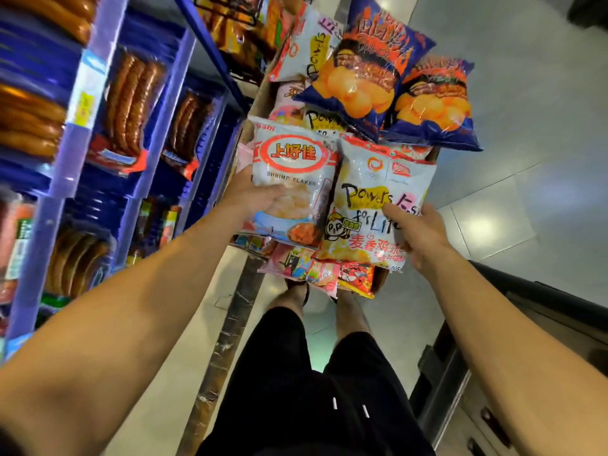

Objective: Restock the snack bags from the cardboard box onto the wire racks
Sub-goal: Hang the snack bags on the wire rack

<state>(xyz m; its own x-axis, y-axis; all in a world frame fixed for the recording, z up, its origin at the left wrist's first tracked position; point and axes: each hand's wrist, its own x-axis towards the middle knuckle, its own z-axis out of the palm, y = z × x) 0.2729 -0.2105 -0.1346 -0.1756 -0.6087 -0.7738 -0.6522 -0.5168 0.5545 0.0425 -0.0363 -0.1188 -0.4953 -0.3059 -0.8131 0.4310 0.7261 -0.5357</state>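
left hand (255,192) gripping shrimp flakes bag (291,179) at its nine o'clock edge, right hand (419,235) curled round powers bag (371,205) at four o'clock, both over the cardboard box (381,278), blue chip bags (388,80) at twelve o'clock

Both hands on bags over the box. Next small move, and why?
Probably lift both bags clear of the box and swing left toward the shelves. The left hand already grips the shrimp flakes bag, and the right hand pinches the white Powers bag, thumb on its front. Both lie on top of the pile in the cardboard box, so nothing pins them. The shelving stands to the left.
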